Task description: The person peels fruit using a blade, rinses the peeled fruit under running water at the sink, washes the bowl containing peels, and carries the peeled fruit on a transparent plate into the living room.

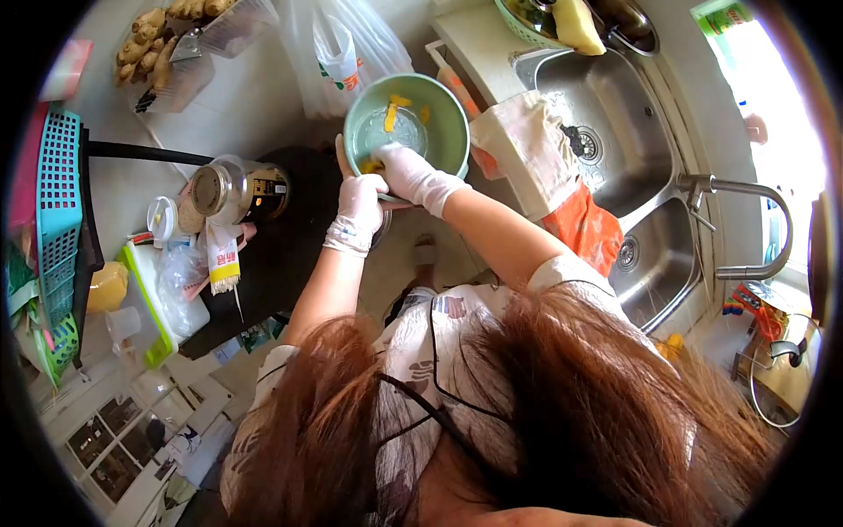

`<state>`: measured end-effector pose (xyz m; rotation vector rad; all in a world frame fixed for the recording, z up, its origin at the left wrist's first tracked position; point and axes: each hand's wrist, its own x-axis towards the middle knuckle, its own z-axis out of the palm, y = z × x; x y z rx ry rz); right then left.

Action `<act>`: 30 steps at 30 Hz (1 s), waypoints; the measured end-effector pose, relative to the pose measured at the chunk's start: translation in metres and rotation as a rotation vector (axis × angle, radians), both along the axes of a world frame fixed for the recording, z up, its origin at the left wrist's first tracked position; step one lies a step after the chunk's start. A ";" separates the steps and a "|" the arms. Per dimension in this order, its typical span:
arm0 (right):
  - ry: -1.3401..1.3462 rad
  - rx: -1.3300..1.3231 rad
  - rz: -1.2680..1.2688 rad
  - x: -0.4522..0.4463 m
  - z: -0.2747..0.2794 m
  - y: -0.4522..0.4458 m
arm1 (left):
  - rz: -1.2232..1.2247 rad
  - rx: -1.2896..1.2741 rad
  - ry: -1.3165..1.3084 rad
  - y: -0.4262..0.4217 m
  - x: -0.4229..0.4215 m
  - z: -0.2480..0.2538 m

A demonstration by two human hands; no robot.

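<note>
A green bowl (457,132) is held up in front of me, with several yellow-orange pieces (390,118) on its inside. Wearing a white glove, my left hand (358,195) grips the bowl's near left rim, thumb along its side. My right hand (414,176), also gloved, reaches over the near rim into the bowl. Its fingers are bent down by a yellow piece at the bottom left, and their tips are hidden. Behind the bowl stands a white plastic bag (338,53).
On the right is a double steel sink (632,132) with a faucet (746,272); a cloth (527,145) and an orange bag (587,230) hang at its edge. Glass jars (213,191) stand on a dark surface at left. Ginger (145,53) lies at upper left.
</note>
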<state>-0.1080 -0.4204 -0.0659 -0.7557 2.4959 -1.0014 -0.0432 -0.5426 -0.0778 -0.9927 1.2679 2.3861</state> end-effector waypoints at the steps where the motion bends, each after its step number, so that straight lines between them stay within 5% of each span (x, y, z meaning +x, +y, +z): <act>1: 0.025 -0.031 -0.120 -0.003 0.003 -0.003 | 0.055 0.068 0.012 0.009 0.000 0.023; 6: 0.229 -0.194 -0.796 -0.039 0.003 0.008 | 0.007 0.066 0.090 0.023 0.004 0.057; 10: 0.275 -0.076 -0.603 -0.036 0.003 -0.010 | -0.027 0.009 0.090 0.028 0.004 0.065; 16: 0.076 -0.246 0.253 -0.010 0.014 0.011 | -0.028 -0.070 0.085 0.001 -0.005 0.049; 18: -0.060 -0.084 0.313 -0.029 0.031 0.032 | -0.040 -0.076 0.125 -0.001 -0.005 0.050; 20: 0.356 -0.102 -0.051 -0.041 0.043 0.044 | -0.057 -0.066 0.186 -0.001 -0.006 0.061; 22: 0.259 -0.045 -0.498 -0.045 0.044 0.033 | -0.075 -0.068 0.211 0.001 -0.005 0.071; 24: 0.387 -0.056 -0.501 -0.040 0.035 0.015 | -0.085 -0.038 0.233 0.005 -0.007 0.070; 30: -0.133 -0.093 0.336 -0.018 0.040 0.018 | 0.019 -0.131 0.182 0.003 -0.009 0.080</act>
